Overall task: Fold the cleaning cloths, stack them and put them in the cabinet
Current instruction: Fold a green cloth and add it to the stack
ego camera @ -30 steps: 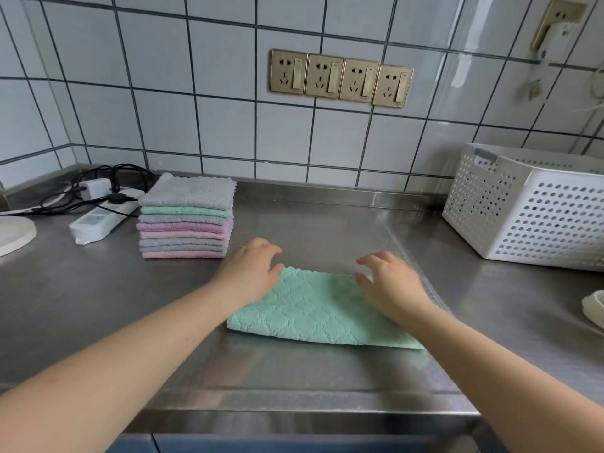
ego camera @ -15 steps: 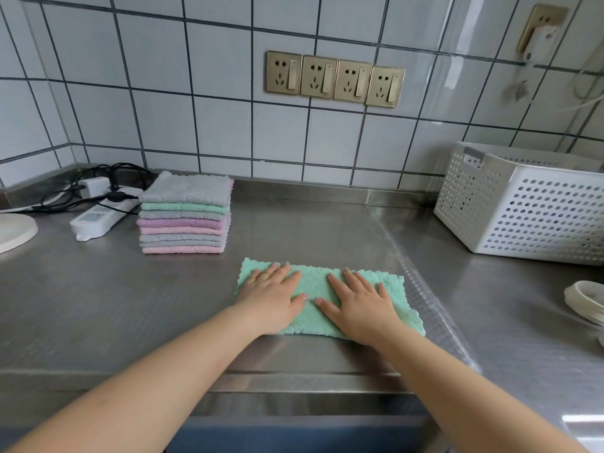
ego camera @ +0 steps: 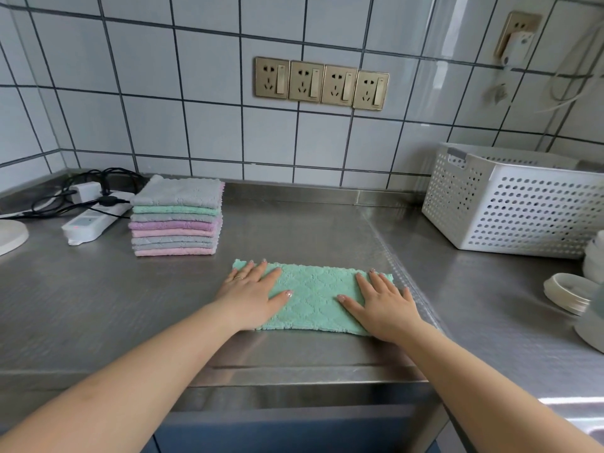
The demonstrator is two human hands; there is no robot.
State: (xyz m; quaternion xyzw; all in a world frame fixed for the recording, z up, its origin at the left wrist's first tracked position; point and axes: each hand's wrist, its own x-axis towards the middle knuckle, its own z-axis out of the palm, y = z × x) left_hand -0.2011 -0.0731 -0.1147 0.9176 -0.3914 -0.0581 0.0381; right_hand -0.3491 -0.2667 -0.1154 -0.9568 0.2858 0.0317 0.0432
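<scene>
Cloth: green cloth (ego camera: 315,295) lies flat on the steel bench (ego camera: 98,305), folded into a long band, near the front edge, about mid-length of the bench. Long sides run parallel to the front edge.
Left hand: left hand (ego camera: 253,297) palm down on the left end of the cloth, fingers straight and slightly spread, thumb out toward the middle. Pressing, not gripping. Ring on one finger.
Right hand: right hand (ego camera: 384,307) palm down on the right end of the cloth, fingers straight and spread, thumb pointing inward. Also pressing flat, nothing clasped.
Hands: well apart, bare green cloth between the two thumbs.
Stack: stack (ego camera: 176,220) of folded cloths sits behind and to the left of the green cloth, toward the back edge. Grey on top, then green, grey, purple, pink, grey, pink at the bottom. Edges fairly square. Not touching the green cloth.
Power strip: white power strip (ego camera: 94,219) with black cables just left of the stack, toward the back left corner.
Basket: white perforated basket (ego camera: 523,210) at the right back of the bench, against the tiled wall.
Dishes: white dishes (ego camera: 570,292) at the right edge, partly cut off.
Wall: four gold sockets (ego camera: 322,83) in a row above the bench.
</scene>
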